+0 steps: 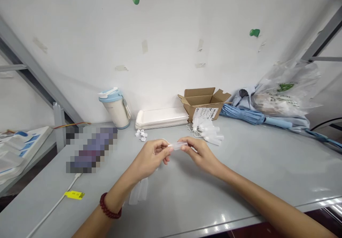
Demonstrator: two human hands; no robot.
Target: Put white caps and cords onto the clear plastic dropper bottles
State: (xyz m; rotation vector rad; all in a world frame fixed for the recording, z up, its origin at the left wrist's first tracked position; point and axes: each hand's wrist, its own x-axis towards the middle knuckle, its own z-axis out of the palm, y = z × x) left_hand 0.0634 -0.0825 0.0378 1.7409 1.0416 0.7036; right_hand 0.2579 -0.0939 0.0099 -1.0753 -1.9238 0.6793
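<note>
Between my two hands a translucent plastic tube [177,145] lies nearly level above the grey table [229,181]. My left hand [153,156] pinches its left end, where a white piece, perhaps a cap, is mostly hidden by the fingers. At the other end, the thumb and fingers of my right hand [199,150] close on the tube. Several small white caps [141,134] lie beyond my left hand. Behind my right hand is a pile of similar tubes with white ends and strings [210,133]. More clear tubes [139,191] lie beside my left forearm, partly covered by it.
A stack of white trays [161,118] and an open cardboard box [203,104] stand by the wall. Left of them is a cup with a blue lid [115,108]. A blue umbrella [245,115] and plastic bag [285,95] lie right. A white cable [53,207] crosses the left side.
</note>
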